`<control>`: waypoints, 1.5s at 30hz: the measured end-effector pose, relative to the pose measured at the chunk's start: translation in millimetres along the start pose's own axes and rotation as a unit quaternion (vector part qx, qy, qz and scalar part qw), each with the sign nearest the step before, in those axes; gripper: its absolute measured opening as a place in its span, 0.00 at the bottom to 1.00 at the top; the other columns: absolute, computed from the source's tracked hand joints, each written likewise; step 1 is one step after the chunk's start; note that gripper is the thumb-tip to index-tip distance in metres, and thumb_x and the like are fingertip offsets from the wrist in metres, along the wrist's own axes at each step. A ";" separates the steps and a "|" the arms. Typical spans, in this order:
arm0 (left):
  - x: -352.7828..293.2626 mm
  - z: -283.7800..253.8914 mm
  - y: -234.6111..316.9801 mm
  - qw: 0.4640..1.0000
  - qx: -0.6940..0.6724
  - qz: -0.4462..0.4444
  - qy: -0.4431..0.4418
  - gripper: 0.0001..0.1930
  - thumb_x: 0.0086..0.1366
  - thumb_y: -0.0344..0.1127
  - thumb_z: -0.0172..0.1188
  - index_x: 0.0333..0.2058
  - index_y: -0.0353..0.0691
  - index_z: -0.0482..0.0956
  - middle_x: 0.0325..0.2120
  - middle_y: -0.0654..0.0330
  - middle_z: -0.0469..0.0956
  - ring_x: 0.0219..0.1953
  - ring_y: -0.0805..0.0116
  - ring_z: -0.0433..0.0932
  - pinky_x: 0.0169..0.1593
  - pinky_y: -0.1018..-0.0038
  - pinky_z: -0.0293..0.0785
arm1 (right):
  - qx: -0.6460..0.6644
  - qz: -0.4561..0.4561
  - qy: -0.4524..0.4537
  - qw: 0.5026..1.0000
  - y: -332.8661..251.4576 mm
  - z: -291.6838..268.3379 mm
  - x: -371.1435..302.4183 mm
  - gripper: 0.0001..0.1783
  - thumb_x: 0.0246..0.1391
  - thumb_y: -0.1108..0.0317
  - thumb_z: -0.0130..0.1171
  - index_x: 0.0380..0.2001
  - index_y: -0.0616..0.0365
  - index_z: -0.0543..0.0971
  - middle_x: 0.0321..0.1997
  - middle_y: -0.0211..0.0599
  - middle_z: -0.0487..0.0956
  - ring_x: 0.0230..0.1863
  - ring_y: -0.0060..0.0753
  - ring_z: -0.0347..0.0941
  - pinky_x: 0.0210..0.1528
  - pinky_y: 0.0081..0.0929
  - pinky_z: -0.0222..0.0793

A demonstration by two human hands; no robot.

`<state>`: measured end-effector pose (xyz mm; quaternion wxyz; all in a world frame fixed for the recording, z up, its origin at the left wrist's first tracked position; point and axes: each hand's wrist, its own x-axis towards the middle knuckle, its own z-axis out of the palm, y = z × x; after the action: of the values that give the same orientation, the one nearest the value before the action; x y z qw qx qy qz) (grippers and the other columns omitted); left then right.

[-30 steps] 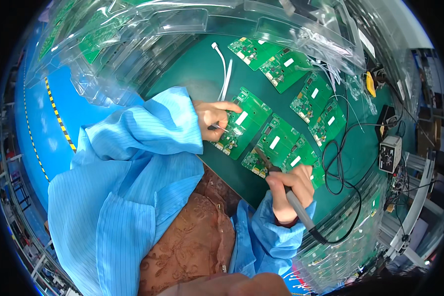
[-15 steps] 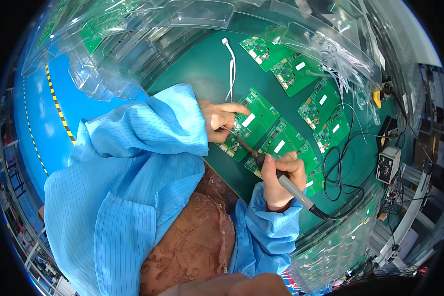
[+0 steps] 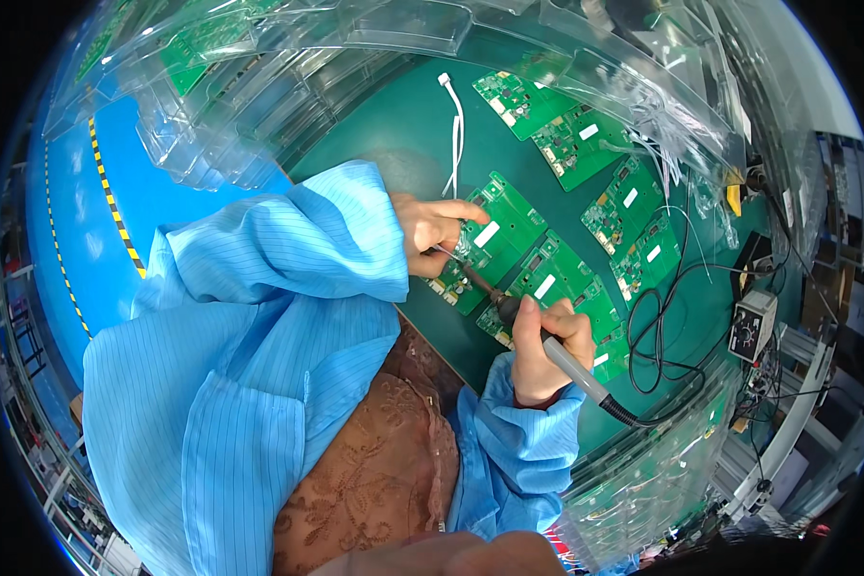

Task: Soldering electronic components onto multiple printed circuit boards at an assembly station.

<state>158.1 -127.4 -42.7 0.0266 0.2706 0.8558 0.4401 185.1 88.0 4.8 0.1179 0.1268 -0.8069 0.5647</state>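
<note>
My left hand (image 3: 426, 232) rests at the left edge of a green circuit board (image 3: 505, 223). Its index finger stretches onto the board, while the thumb side pinches a thin white cable (image 3: 458, 130). That cable runs away from me across the mat to a small white plug, and its near end is mostly hidden by the fingers. In my right hand (image 3: 550, 348) is a soldering iron (image 3: 576, 370) with a grey handle, held like a pen. The iron's tip points at the board close to my left fingertips; exact contact is too small to tell.
More circuit boards (image 3: 557, 278) lie right of this one and farther back (image 3: 578, 144). The iron's black cord (image 3: 658, 336) loops toward a control box with a dial (image 3: 752, 324). Clear plastic trays (image 3: 355, 29) arch over the far side, and a bundle of white wires (image 3: 658, 120) hangs there.
The white cable and the boards appear shifted very slightly to the right. Both hands keep nearly the same pose, with the iron tip still by the left fingertips.
</note>
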 end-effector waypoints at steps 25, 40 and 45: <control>-2.7 7.0 -7.6 1.000 -0.006 0.018 0.013 0.08 0.41 0.22 0.59 0.16 0.39 0.68 0.48 0.53 0.73 0.19 0.69 0.76 0.17 0.77 0.68 | 0.005 0.020 0.048 0.999 -2.3 -2.9 -2.9 0.17 0.37 0.83 0.64 0.13 0.57 0.64 0.09 0.32 0.67 0.11 0.23 0.59 0.17 0.20 0.51; -3.1 5.5 -6.0 0.999 -0.009 0.024 0.020 0.08 0.40 0.22 0.58 0.14 0.39 0.67 0.47 0.53 0.73 0.18 0.69 0.76 0.15 0.76 0.67 | -0.020 -0.010 0.013 1.000 -4.4 6.6 -3.0 0.17 0.45 0.81 0.59 0.16 0.57 0.61 0.12 0.27 0.62 0.16 0.15 0.52 0.19 0.18 0.48; -2.6 3.7 -3.4 1.000 -0.007 0.017 0.022 0.08 0.40 0.22 0.58 0.14 0.37 0.67 0.47 0.53 0.73 0.17 0.69 0.76 0.15 0.76 0.67 | -0.025 -0.013 0.011 1.000 -5.5 8.2 -1.7 0.17 0.45 0.81 0.60 0.16 0.57 0.61 0.12 0.27 0.62 0.16 0.15 0.52 0.19 0.18 0.48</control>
<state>159.9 -127.5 -48.1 0.0020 0.2753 0.8485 0.4520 188.2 78.6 6.3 0.1371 0.1280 -0.8176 0.5444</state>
